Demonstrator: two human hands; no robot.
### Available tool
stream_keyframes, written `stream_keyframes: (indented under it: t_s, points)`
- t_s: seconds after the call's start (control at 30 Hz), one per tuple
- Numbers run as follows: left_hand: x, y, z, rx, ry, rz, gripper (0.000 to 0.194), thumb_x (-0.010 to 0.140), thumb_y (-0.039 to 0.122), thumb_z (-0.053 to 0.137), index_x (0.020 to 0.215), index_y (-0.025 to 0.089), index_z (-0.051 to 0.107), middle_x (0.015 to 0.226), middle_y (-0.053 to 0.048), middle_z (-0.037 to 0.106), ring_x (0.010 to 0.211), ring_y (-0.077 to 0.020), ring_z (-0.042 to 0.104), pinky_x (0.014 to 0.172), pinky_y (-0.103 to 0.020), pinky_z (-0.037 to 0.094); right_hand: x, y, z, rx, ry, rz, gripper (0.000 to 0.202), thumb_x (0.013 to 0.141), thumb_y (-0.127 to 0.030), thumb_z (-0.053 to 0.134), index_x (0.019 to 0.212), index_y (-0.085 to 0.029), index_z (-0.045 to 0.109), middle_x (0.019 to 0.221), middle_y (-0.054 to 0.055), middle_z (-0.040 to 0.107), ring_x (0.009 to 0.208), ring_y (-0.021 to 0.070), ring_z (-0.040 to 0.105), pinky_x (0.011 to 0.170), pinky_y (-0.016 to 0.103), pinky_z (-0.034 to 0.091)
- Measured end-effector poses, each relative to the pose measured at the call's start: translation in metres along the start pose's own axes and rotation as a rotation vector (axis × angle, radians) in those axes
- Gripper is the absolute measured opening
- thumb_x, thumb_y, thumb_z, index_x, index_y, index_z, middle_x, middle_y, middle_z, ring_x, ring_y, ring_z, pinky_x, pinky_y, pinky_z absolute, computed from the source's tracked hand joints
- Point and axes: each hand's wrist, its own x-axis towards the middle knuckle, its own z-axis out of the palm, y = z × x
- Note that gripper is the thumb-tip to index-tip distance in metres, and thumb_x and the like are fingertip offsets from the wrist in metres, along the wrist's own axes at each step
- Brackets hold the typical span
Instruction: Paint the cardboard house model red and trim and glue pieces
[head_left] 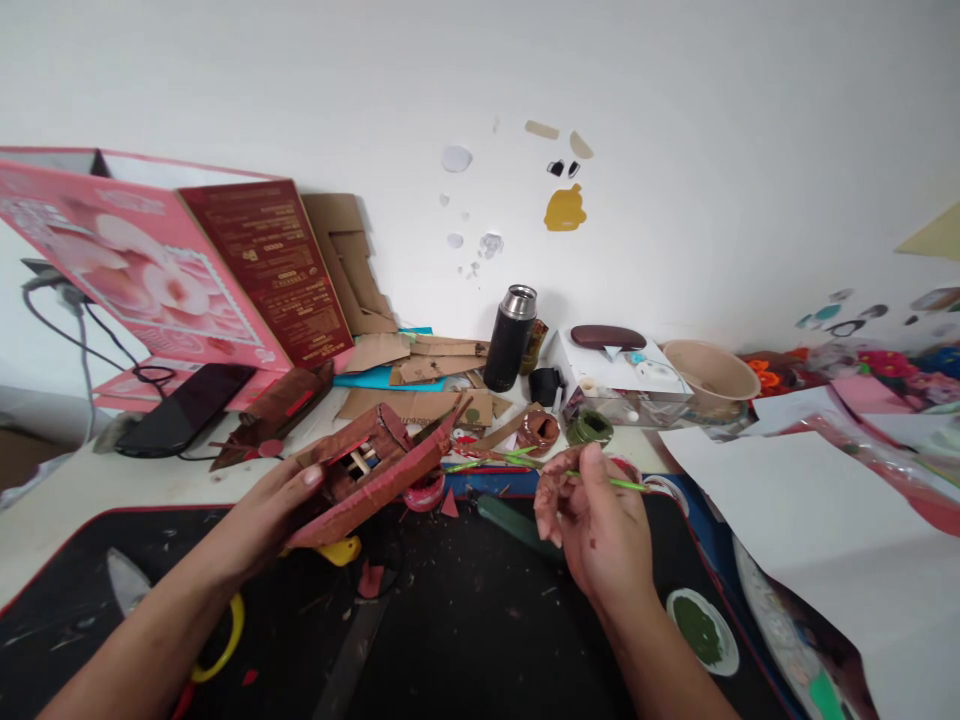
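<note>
A reddish-brown painted model boat [379,485] is tilted in my left hand [266,510], whose fingers wrap around its near end. Small pale sticks show through an opening in its cabin. My right hand [604,530] pinches a thin green-handled paintbrush [628,485] that points left toward the boat. Paint stains mark the right fingers. Behind that hand stand an open jar of red-brown paint [538,432] and a jar of green paint [590,428]. Below the boat's far end sits a small pink-red paint pot [424,493].
On the black mat [465,640] lie yellow-handled scissors [225,640], a ruler-like strip [354,650], a dark green tool [514,522] and a white dish [727,657] of green paint. A black thermos [510,340], cardboard scraps [435,365], a phone [184,410] and a pink box [142,260] stand behind.
</note>
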Motion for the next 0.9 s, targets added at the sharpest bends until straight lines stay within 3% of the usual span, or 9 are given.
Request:
stream_keyframes:
  t_s: [0.13,0.37,0.53,0.7,0.9]
  points:
    - [0.0014,-0.0031,-0.0038,0.051,-0.028,0.039,0.077,0.083,0.072,0.084,0.139,0.02,0.081,0.138,-0.016,0.082,0.146,-0.0425,0.065,0.127,-0.048,0.049,0.0013,0.0008,0.0005,-0.006,0.028,-0.005,0.06,0.079,-0.073,0.093,0.079,-0.016,0.074,0.054,0.002,0.069,0.036,0.0115,0.057,0.033,0.016,0.038]
    - [0.0021,-0.0012,-0.0035,0.063,-0.028,0.047,0.073,0.083,0.072,0.083,0.136,0.021,0.083,0.139,-0.015,0.082,0.148,-0.0414,0.064,0.127,-0.046,0.048,0.0036,-0.0028,0.0012,-0.004,0.07,-0.025,0.069,0.078,-0.085,0.086,0.079,-0.017,0.073,0.05,0.0,0.065,0.036,0.0125,0.058,0.033,0.017,0.037]
    - [0.0017,-0.0048,-0.0048,0.041,-0.041,0.028,0.079,0.086,0.07,0.081,0.147,0.02,0.076,0.141,-0.016,0.08,0.148,-0.0418,0.064,0.126,-0.049,0.05,0.0018,-0.0028,0.0013,0.001,0.057,-0.016,0.065,0.078,-0.081,0.089,0.077,-0.018,0.072,0.052,0.001,0.066,0.035,0.0126,0.056,0.032,0.018,0.037]
    - [0.0028,-0.0047,-0.0048,0.079,-0.054,0.063,0.078,0.087,0.072,0.079,0.144,0.019,0.078,0.141,-0.016,0.08,0.15,-0.0422,0.061,0.13,-0.049,0.045,0.0009,-0.0007,0.0009,-0.031,0.025,0.007,0.058,0.08,-0.073,0.091,0.077,-0.017,0.072,0.053,0.001,0.066,0.036,0.0122,0.056,0.033,0.018,0.038]
    - [0.0019,-0.0038,-0.0077,0.12,-0.052,0.054,0.08,0.086,0.073,0.08,0.146,0.02,0.076,0.135,-0.015,0.083,0.149,-0.0418,0.062,0.131,-0.05,0.042,0.0016,0.0008,0.0001,-0.03,0.055,-0.011,0.064,0.081,-0.079,0.088,0.079,-0.017,0.072,0.054,0.001,0.067,0.037,0.0111,0.056,0.033,0.016,0.036]
